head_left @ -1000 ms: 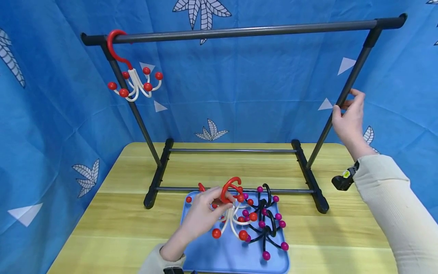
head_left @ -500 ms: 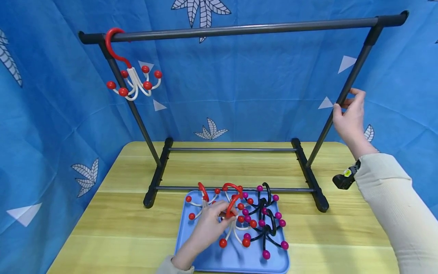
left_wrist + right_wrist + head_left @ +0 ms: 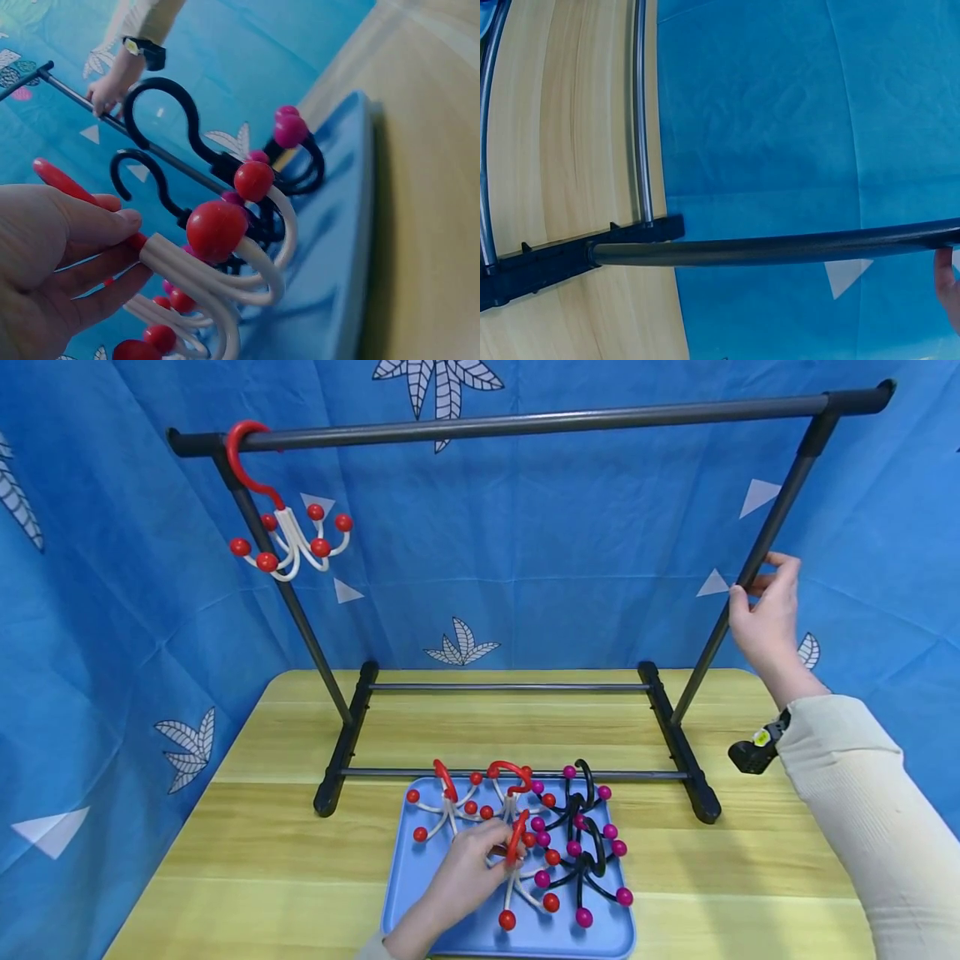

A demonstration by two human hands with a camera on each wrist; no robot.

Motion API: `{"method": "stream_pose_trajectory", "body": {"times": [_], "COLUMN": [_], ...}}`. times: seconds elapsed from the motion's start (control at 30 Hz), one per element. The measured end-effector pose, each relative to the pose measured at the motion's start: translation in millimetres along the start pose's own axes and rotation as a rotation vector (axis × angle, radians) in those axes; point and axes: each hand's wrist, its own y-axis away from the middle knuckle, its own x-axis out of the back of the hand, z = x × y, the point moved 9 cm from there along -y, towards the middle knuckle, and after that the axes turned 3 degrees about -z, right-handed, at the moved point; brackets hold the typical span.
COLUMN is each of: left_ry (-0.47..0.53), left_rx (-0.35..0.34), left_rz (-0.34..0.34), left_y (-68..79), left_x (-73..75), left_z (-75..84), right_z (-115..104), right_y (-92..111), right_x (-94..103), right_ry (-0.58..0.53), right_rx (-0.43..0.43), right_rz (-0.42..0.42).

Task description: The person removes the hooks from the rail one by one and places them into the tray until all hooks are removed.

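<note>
My left hand (image 3: 471, 860) pinches the red hook of a white multi-arm hook hanger (image 3: 517, 842) between thumb and fingers, low over the blue tray (image 3: 411, 881). Red balls tip its curved white arms (image 3: 191, 274) in the left wrist view; whether they touch the tray I cannot tell. Two similar hangers lie just behind: one with its red hook (image 3: 444, 779) to the left, another with its hook (image 3: 510, 766) in the middle. My right hand (image 3: 768, 614) grips the right post (image 3: 767, 537) of a black garment rack, its fingers partly hidden behind the post.
Two black hangers with magenta balls, a front one (image 3: 583, 865) and a rear one (image 3: 575, 806), fill the tray's right side. A red-and-white hanger (image 3: 291, 531) hangs at the left end of the top rail (image 3: 525, 425). The rack's lower crossbar (image 3: 465, 772) runs behind the tray.
My left hand has moved down and slightly right with the held hanger, lowering it toward the tray's front. The two red-and-white hangers behind now show more fully. The right hand stays on the post.
</note>
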Motion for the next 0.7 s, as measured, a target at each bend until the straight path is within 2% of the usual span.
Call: {"method": "stream_pose_trajectory", "body": {"times": [0.2,0.37,0.47,0.57,0.7], "left_ry": [0.036,-0.009,-0.015,-0.016,-0.028], "left_rx": [0.021,0.050,0.082,0.086,0.017], "left_rz": [-0.054,-0.068,-0.043,0.006,0.111], "left_y": [2.9,4.9,4.7,2.3,-5.1], "left_x": [-6.2,1.6,15.5,35.6,72.6], "left_z": [-9.2,-10.3,-7.2,1.1,19.5], "right_z": [1,1,0,0,0], "right_y": [-1,0,0,1,1], "right_x": [1.2,1.7,1.4,0.7,0.0], "right_ry": [-0.003,-0.003,-0.003,-0.004,-0.005], "right_rx": [0.001,-0.002,-0.002,-0.003,-0.002], "right_rz": [0.000,-0.001,-0.001,-0.002,0.000]}}
